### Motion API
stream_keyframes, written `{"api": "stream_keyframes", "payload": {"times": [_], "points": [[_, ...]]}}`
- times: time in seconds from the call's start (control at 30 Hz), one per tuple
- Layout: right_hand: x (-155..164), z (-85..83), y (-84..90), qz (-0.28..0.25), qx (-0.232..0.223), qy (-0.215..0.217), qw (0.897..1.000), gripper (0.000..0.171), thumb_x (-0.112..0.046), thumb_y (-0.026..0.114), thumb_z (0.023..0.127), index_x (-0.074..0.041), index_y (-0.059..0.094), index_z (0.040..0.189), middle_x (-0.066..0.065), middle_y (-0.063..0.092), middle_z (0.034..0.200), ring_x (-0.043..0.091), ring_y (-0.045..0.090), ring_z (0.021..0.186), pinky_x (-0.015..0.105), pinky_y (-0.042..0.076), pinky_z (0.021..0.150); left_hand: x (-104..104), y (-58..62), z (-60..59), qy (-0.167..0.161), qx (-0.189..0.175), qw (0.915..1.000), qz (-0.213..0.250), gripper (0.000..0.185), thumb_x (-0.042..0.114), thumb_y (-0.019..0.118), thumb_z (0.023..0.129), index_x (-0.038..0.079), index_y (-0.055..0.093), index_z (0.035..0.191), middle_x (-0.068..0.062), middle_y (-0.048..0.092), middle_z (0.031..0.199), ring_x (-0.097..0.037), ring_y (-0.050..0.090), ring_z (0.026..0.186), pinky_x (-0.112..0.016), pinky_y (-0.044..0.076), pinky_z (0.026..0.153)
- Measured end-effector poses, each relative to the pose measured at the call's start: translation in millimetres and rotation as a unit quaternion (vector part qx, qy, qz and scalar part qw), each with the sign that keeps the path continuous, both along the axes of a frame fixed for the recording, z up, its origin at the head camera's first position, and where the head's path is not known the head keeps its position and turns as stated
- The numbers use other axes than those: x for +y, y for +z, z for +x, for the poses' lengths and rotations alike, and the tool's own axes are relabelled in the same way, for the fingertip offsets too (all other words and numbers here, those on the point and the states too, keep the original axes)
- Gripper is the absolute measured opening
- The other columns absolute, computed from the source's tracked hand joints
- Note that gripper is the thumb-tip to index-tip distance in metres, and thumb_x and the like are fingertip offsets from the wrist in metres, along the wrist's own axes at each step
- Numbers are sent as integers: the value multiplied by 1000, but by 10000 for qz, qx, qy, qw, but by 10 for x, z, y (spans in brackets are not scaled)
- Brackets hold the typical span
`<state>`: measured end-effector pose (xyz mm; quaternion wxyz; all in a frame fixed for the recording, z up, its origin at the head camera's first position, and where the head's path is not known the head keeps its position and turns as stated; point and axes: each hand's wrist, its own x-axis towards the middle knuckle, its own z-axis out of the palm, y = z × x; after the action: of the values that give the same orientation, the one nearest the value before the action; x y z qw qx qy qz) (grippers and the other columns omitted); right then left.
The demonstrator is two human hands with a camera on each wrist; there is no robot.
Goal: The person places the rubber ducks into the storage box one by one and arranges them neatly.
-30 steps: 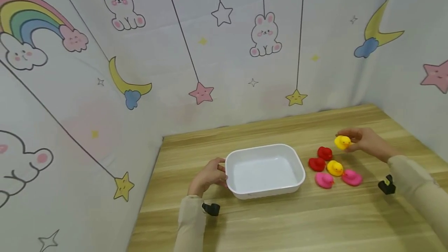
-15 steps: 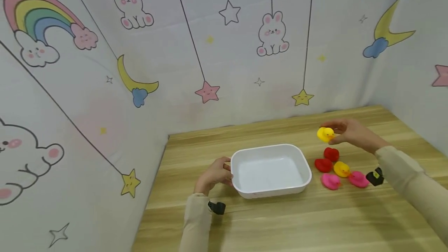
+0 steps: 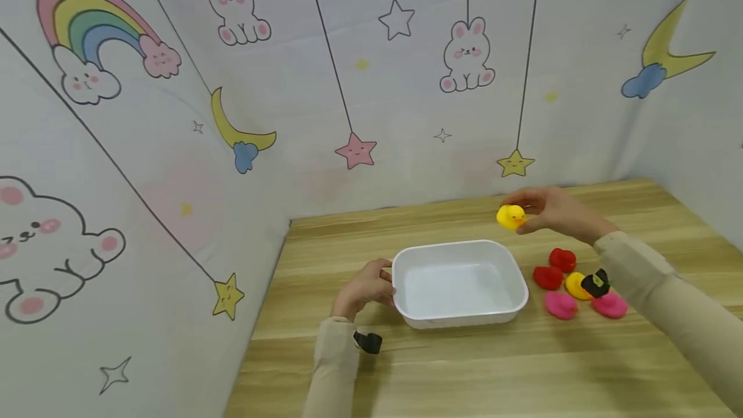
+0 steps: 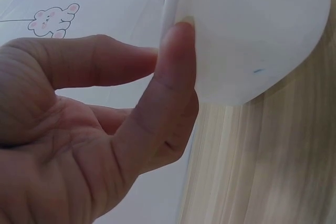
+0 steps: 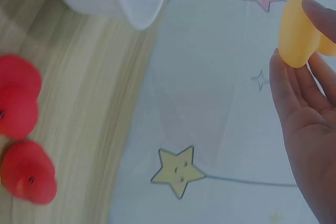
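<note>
The right hand pinched a yellow duck between thumb and fingers, holding it up off the worktop, apart from the white tray and toward its far right corner in the head view; the beak pointed right. The left hand had its fingers loosely bent, their tips touching the outside of the tray's left wall. The tray stood upright on the worktop, its white floor bare, with a small blue mark on the outer wall in the left wrist view.

To the right of the tray lay a cluster of ducks: a far red duck, a second red duck just nearer and left, a yellow one partly hidden by the black device on the right wrist, and two pink ducks, left and right, on the near side. Beige sleeves covered both arms. Beyond the worktop hung a pale backdrop printed with rabbits, stars, moons and a rainbow.
</note>
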<state>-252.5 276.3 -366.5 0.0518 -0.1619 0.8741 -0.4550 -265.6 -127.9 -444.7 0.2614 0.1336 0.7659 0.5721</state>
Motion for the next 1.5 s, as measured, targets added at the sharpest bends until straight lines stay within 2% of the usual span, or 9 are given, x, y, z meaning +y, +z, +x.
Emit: {"api": "stream_keyframes", "payload": {"times": [0.17, 0.27, 0.5, 0.63, 0.8, 1.07, 1.27, 1.5], "points": [[-222, -110, 6, -171, 19, 289, 9994, 51, -11, 81, 83, -5, 63, 131, 14, 63, 132, 44, 54, 126, 52, 54, 99, 0, 15, 1, 58, 19, 10000, -21, 67, -17, 58, 77, -16, 39, 141, -24, 53, 104, -27, 62, 72, -41, 65, 67], [-356, -200, -34, -262, 16, 459, 9986, 50, -11, 82, 82, -4, 64, 129, 13, 66, 127, 41, 57, 123, 47, 57, 96, -10, 21, 9, 74, 21, 10000, -29, 67, -17, 58, 77, -16, 39, 141, -26, 54, 106, -28, 62, 73, -40, 65, 66], [-718, -350, -70, -229, 118, 826, 9963, 50, -11, 83, 80, -5, 66, 127, 9, 68, 123, 36, 60, 119, 49, 54, 100, 10, 9, 21, 56, 98, 9999, -53, 67, -16, 59, 76, -15, 41, 140, -29, 54, 108, -29, 63, 73, -43, 65, 68], [-940, -401, -83, -324, 189, 1027, 9940, 50, -6, 82, 79, -1, 65, 126, 10, 69, 120, 35, 63, 114, 44, 57, 96, 30, 6, 16, 80, 103, 9999, -10, 66, -16, 60, 77, -14, 42, 141, -27, 55, 106, -27, 63, 71, -43, 65, 68], [-1159, -457, -184, -478, 37, 1218, 9914, 50, -2, 82, 77, 2, 65, 124, 11, 70, 116, 34, 64, 112, 38, 60, 89, 43, 17, 20, 129, 73, 9999, -4, 65, -17, 61, 78, -13, 43, 140, -22, 54, 102, -24, 62, 69, -41, 65, 66], [-1487, -512, -400, -67, 61, 1506, 9886, 47, -4, 84, 77, -4, 67, 120, 5, 70, 114, 29, 64, 108, 44, 58, 94, -10, -14, 21, 201, -16, 9997, -117, 64, -16, 61, 80, -13, 42, 141, -29, 55, 110, -30, 64, 74, -43, 65, 68], [-1639, -527, -559, 80, 172, 1732, 9847, 44, -3, 85, 75, 0, 69, 116, 5, 70, 110, 28, 65, 104, 48, 57, 96, -10, 2, 34, 182, -5, 9997, -149, 64, -15, 62, 80, -12, 43, 141, -23, 57, 105, -26, 63, 71, -44, 65, 69], [-1743, -529, -691, 392, 99, 1912, 9807, 43, -2, 86, 74, -1, 71, 115, 4, 72, 110, 24, 66, 102, 48, 56, 98, -17, 24, 45, 164, 46, 9998, -144, 63, -15, 62, 81, -11, 42, 141, -25, 56, 109, -28, 64, 73, -46, 65, 71]]}}
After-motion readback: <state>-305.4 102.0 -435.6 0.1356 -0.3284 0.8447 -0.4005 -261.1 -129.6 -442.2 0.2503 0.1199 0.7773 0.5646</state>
